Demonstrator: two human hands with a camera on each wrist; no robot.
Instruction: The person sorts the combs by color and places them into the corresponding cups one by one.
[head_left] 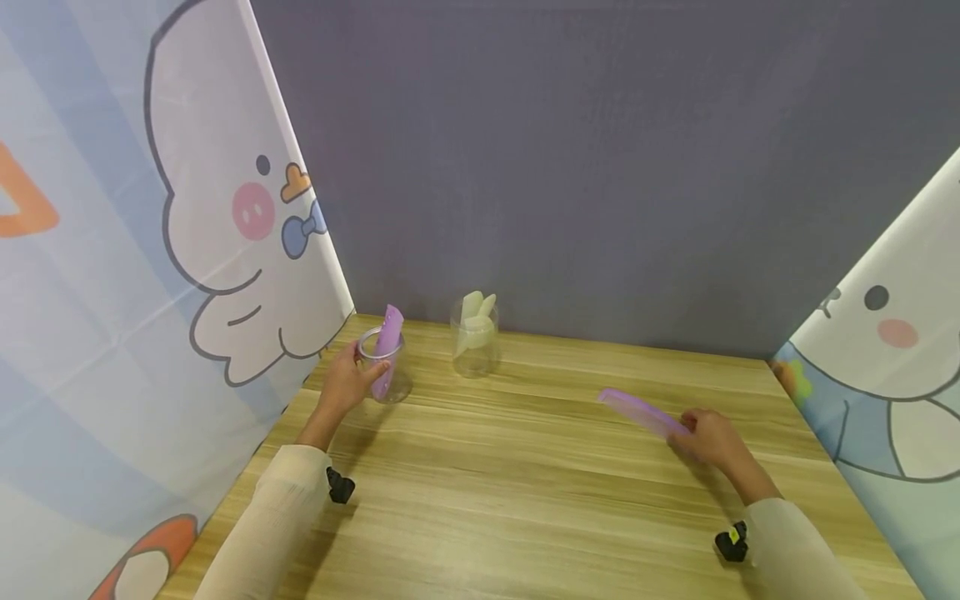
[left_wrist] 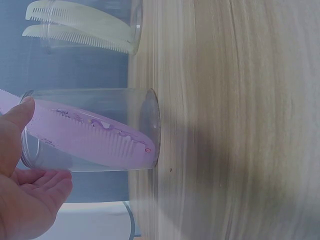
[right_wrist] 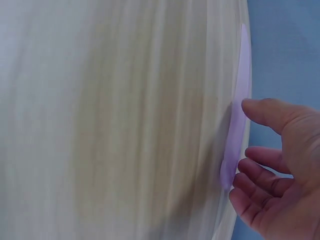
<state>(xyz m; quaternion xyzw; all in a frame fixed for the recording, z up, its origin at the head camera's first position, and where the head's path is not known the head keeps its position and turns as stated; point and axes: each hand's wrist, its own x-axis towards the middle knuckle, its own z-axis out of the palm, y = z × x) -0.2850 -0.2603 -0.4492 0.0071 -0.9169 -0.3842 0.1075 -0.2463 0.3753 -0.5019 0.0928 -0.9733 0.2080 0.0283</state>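
My left hand (head_left: 347,381) holds a clear plastic cup (head_left: 397,379) near its rim, thumb on one side and fingers on the other. Inside the cup a purple comb (left_wrist: 100,132) leans at a slant, its top poking above the rim. My right hand (head_left: 708,440) is at the near end of a second purple comb (head_left: 637,412), low over the table. In the right wrist view its thumb meets the comb's side, while the loosely bent fingers (right_wrist: 257,182) are at the comb's end, apart from the thumb.
Another clear cup (head_left: 480,367) holding pale yellow combs (left_wrist: 80,22) stands near the back of the wooden table (head_left: 510,492), right of the held cup. A grey panel (head_left: 585,167) rises behind; cartoon-printed cloths (head_left: 120,275) border both sides.
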